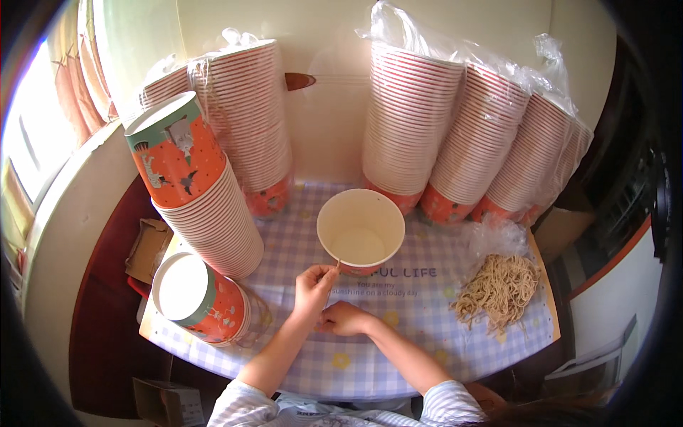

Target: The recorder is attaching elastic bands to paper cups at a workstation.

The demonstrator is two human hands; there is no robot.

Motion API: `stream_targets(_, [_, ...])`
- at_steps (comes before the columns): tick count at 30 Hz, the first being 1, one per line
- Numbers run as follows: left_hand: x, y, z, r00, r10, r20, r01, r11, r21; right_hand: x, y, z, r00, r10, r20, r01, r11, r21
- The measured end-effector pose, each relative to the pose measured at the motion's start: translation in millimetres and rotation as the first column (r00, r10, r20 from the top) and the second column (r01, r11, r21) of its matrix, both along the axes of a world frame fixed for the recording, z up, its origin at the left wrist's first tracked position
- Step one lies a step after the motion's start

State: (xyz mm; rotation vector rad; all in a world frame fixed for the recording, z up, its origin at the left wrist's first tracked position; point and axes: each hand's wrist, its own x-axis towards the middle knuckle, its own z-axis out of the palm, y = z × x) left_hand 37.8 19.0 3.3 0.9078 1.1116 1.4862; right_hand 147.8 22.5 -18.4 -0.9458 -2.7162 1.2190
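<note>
An open paper bucket (361,226), cream inside with an orange printed outside, stands at the middle of the table. At its near rim my left hand (315,288) is closed in a pinch on a thin tan string (339,264), whose tip shows against the rim. Just below and to the right, my right hand (346,318) is closed with its fingers curled near the left wrist; what they hold is hidden. A loose heap of tan strings (498,290) lies on the right side of the table.
Tall nested stacks of buckets in clear plastic stand at the back right (413,117) and back left (249,114). Another stack (210,213) leans at the left, behind a lidded-looking orange bucket (228,306). A checked cloth (427,349) covers the table.
</note>
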Motion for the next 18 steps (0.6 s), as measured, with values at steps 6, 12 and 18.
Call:
stream_targets(6, [0,9,11,0.973,0.025,-0.230,-0.013,0.998,0.056,-8,-14,5,0.993,0.053,0.103,-0.063,0.994,0.094])
stream_targets(12, [2,6,22,0.791,0.210,-0.574,-0.104,0.972,0.212,-5,-18,16,0.990,0.088,0.111,-0.100,0.989,0.105])
stream_targets(18, [2,5,27,0.649,0.282,-0.707,-0.090,0.951,0.297,-4,-19,34,0.975,0.120,0.189,-0.136,0.988,0.074])
